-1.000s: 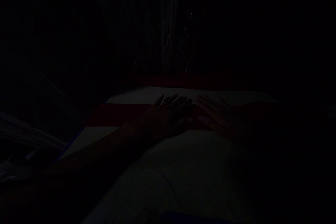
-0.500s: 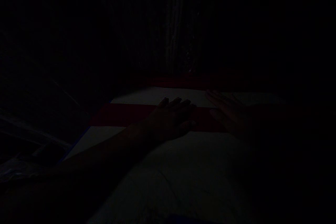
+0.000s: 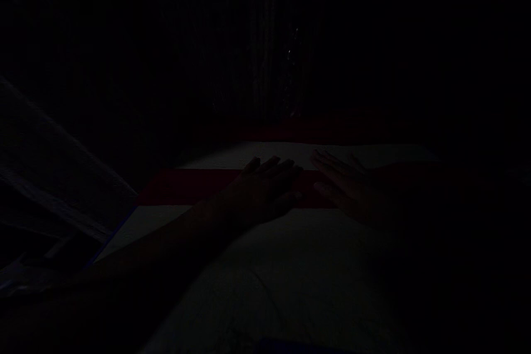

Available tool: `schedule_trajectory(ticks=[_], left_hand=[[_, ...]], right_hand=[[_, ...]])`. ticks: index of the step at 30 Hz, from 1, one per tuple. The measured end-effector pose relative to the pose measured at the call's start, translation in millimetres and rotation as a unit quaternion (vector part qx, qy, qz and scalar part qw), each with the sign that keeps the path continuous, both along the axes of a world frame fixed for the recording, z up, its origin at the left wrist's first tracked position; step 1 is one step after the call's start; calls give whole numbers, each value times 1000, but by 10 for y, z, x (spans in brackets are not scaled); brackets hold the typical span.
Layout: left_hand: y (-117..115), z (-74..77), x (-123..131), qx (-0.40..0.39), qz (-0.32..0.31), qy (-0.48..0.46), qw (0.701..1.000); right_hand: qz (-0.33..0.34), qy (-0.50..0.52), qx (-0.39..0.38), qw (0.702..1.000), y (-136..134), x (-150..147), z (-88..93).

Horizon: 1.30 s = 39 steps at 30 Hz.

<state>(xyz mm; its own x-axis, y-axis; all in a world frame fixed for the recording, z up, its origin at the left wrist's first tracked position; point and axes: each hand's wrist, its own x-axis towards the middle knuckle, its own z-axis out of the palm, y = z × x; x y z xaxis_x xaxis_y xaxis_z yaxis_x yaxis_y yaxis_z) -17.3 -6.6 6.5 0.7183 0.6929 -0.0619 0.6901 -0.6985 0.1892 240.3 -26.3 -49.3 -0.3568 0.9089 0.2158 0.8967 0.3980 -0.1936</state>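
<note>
The picture is very dark. A cloth with wide pale and red bands and a thin blue edge at the left lies spread out before me. My left hand rests flat on its red band, fingers stretched toward the far pale band. Close by on the right, my right hand lies on the fabric too, its fingers extended and slightly apart. Neither hand grips anything. Shadow hides the right forearm and the cloth's right side. Whatever lies under the cloth cannot be made out.
Dim pale slanting bars or edges run along the left. A crumpled light-coloured thing shows at the lower left, its kind unclear. Beyond the cloth are faint vertical streaks and small glints.
My right hand has slid left over the cloth, closer to my left hand. The left hand sits slightly further left in view, and the whole view has shifted a little.
</note>
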Motion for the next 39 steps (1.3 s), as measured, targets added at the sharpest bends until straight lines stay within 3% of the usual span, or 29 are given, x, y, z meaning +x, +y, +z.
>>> schedule_trajectory(ticks=[9,13,25,39], left_hand=[[15,-40,-26,2,-7,-15,1000],[12,-30,-24,9,-7,-9,1000],[6,-42,-25,10,-3,-3,1000],[-2,-47,-50,15,-7,-13,1000]], right_hand=[[5,34,1,999,-3,-11,95],[9,9,-35,999,-2,-10,73],[7,32,2,999,-10,-9,52],[4,21,-5,1000,-44,-68,80]])
